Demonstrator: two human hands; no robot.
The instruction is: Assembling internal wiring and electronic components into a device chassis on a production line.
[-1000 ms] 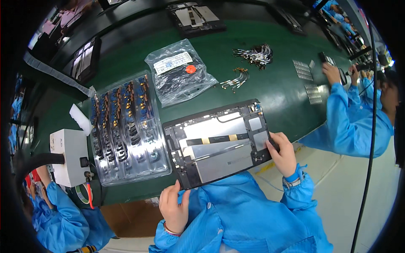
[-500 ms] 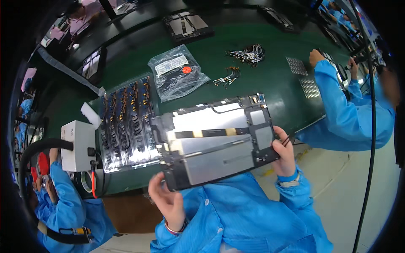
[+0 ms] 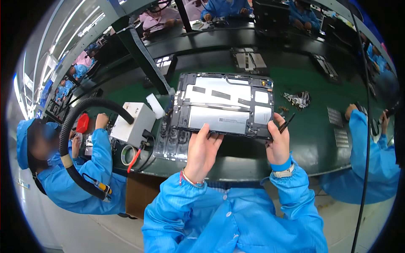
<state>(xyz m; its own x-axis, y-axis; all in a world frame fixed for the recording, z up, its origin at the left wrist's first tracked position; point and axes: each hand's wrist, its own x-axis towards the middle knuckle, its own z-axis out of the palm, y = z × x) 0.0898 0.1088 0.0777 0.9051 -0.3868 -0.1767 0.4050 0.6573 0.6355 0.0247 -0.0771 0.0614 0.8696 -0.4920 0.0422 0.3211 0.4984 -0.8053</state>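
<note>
An opened tablet body [image 3: 219,119] with silvery battery cells, dark strips and a black frame is held up in front of me over the bench, its inner side facing me. My left hand [image 3: 201,154] grips the lower edge left of the middle, thumb on the front and fingers behind. At the lower right corner, my right hand [image 3: 278,145] holds the frame with its thumb in front. Dark, thin tweezers [image 3: 288,122] stick out from the same right hand. Behind the tablet body, a clear tray [image 3: 171,145] of small parts is largely hidden.
A white box [image 3: 134,122] with a black hose [image 3: 86,103] stands left, beside a tape roll [image 3: 128,155]. Several flex cables [image 3: 297,100] lie behind at right, near silvery part sheets [image 3: 335,117]. More tablet bodies [image 3: 249,60] lie further back. Co-workers sit on both sides.
The view has swung up and left. My left hand has gone from loosely open at the lower left corner to gripping the lower edge. The tablet body is more level and farther from me.
</note>
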